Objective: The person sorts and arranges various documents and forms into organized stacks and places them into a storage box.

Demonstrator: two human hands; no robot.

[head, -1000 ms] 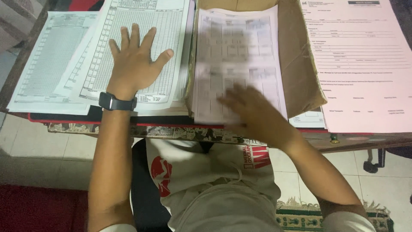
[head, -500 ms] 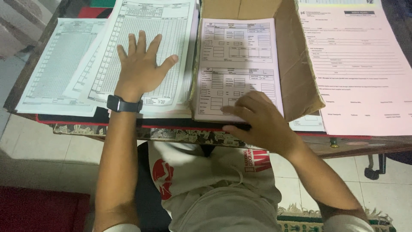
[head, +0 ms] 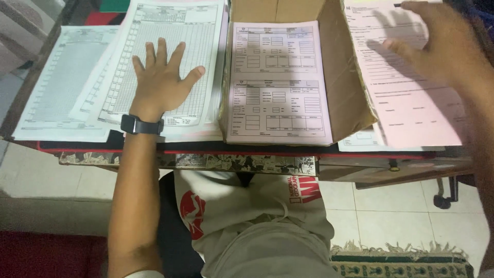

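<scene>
The right hand has left the pink forms in the cardboard box and now hovers, fingers spread, over the pink sheet beside it. The left hand stays flat, spread on the white table sheets.

Left hand flat on paper stack at left of desk, box with forms in middle, right hand over sheet at right
</scene>
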